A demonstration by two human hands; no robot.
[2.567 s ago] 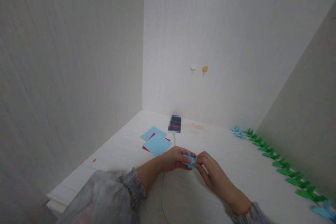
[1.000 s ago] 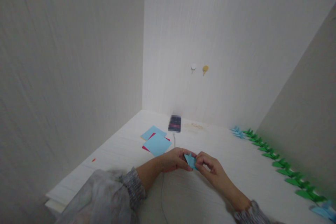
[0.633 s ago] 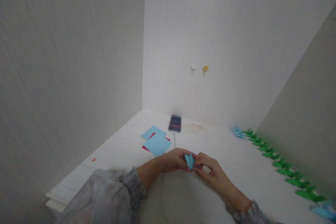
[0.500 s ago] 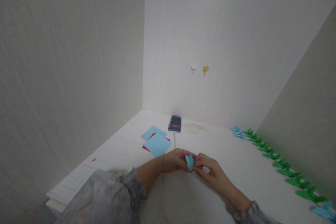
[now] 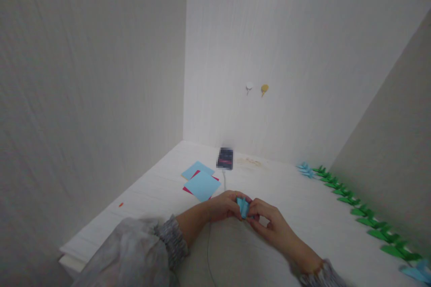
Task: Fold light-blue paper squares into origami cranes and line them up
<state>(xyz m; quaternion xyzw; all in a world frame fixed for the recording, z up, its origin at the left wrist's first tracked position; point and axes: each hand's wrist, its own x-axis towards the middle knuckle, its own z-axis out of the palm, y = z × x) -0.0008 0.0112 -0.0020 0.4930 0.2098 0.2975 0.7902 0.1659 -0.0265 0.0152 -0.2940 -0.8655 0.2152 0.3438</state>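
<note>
Blue paper (image 5: 244,208) is pinched in my left hand (image 5: 222,206) and right hand (image 5: 271,220) alike, over the desk (image 5: 235,260). It seems partly folded. Green folded shapes (image 5: 379,233) stand in a row at right, apparently done; flat blue squares (image 5: 203,184) lie unfolded at left. My piece looks compact, with a raised ridge; finer folds I cannot make out.

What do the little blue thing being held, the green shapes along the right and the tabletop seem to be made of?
Blue thing: probably matte paper, judging by its flat facets and creases.
Green shapes: likely folded paper too, with pointed flaps and no shine.
Tabletop: pale and dull with faint grain-like streaks, so perhaps wood or wood-look laminate; the picture leaves that open.
</note>
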